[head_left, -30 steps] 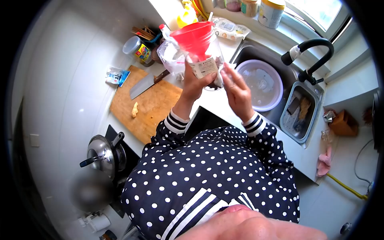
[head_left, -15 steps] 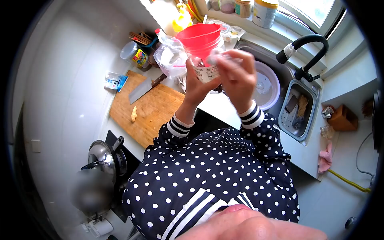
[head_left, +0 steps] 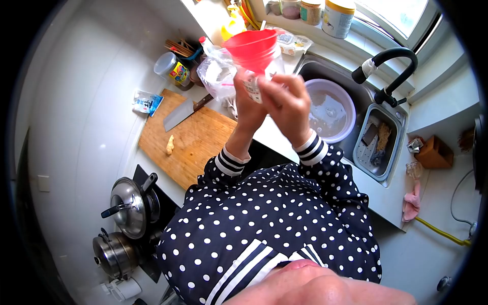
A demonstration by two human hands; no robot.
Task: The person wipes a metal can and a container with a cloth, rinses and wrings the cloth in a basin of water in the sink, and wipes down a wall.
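Observation:
My left hand point(head_left: 249, 109) is wrapped round a clear jar point(head_left: 277, 63) with a white printed label point(head_left: 252, 87), lifted above the counter. A red funnel point(head_left: 251, 48) sits in the jar's mouth, wide end up. At the jar's right side, the fingers of my right hand point(head_left: 288, 104) are bunched in a pinch by the label. What lies between those fingertips is hidden. To the left, a wooden cutting board point(head_left: 195, 147) bears a cleaver point(head_left: 180, 116) and a piece of ginger point(head_left: 170, 145).
A lilac basin point(head_left: 352, 114) stands in the sink, beside a grey draining basket point(head_left: 363, 157) and under a black faucet point(head_left: 401, 53). A lidded pan point(head_left: 127, 206) and a steel pot point(head_left: 114, 254) occupy the stove. A plastic bag point(head_left: 216, 73) lies behind the board.
My right hand has moved down and left, closer to the jar's label; the blurred whitish thing at its fingertips no longer shows. The jar and label have turned slightly in my left hand.

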